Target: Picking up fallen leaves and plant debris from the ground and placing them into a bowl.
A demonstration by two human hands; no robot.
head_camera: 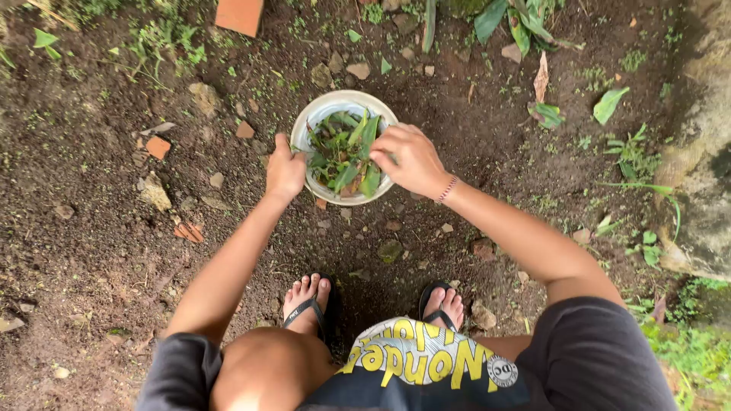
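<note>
White bowl (pixel 327 106) on bare soil, straight ahead of squatting legs, filled with cut green leaves (pixel 343 152). Left hand (pixel 285 172) closed on near-left rim, steadying. Right hand (pixel 411 158) curled narrow over right side of bowl, fingertips pinching into leaves; whether actually gripping a leaf or only pressing down, cannot tell.

Risks, judged from this view:
- Bowl on uneven dirt with pebbles beneath and beside; downward push by right hand on one side likely to tip it toward near rim, spilling leaves.
- Leaves heaped to rim level, some poking over edge; any quick pull likely to drag loose ones out onto soil.
- Left grip only on thin rim, not under base; slip possible if rim wet or dirty.
- Squat balanced on flip-flops (pixel 308 304); leaning forward shifts weight onto bowl.

Edges and room:
- Far rim open, soil beyond clear except small stones (pixel 358 70).
- Left side: brick fragment (pixel 158 146) and pale stone (pixel 154 194) near, well apart from bowl; brick piece (pixel 239 15) at top edge.
- Right side: open dirt, then stone wall (pixel 704 152) and weeds well apart.
- Near side tight: feet and knees just behind, little room for pulling bowl back.
</note>
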